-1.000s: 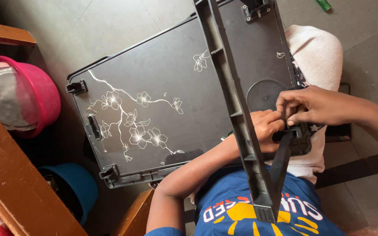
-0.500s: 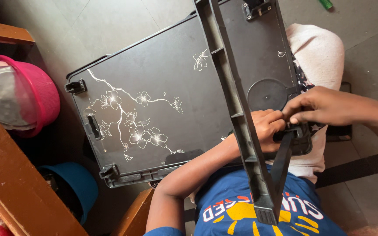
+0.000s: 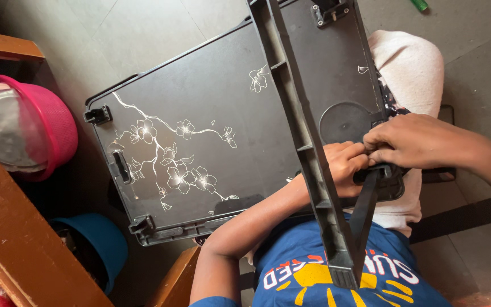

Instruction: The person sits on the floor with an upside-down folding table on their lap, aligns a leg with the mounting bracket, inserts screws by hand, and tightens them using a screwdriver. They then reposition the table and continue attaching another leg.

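Right now, in the head view, both of your hands meet at the near edge of the dark plastic panel (image 3: 211, 153), the flat one printed with a white flower branch, which rests tilted across your lap with its far corner toward the floor (image 3: 143, 28). Your left hand (image 3: 342, 167) is curled with its fingers pressed together against a small black fitting (image 3: 379, 173) at the panel's edge, beside the round recess (image 3: 345, 122). Your right hand (image 3: 410, 142) comes in from the right, fingers bunched and pinching at that same fitting; whether it actually clamps the piece or only presses on it, I cannot tell. A ribbed black bar (image 3: 308, 153) stands on edge between the camera and your left wrist, and a narrow black strap piece (image 3: 365, 207) hangs below the fitting.

Judging by its look, the panel is stiff moulded plastic, light for its spread, smooth on the face and so a bit slippery; the raised rim and the hinge lugs (image 3: 99, 115) offer you the surest hold, while the small clips look like the parts most apt to snap.

Off to the left sit a pink basket (image 3: 58, 122), a blue tub (image 3: 106, 244) and a wooden frame (image 3: 24, 239).
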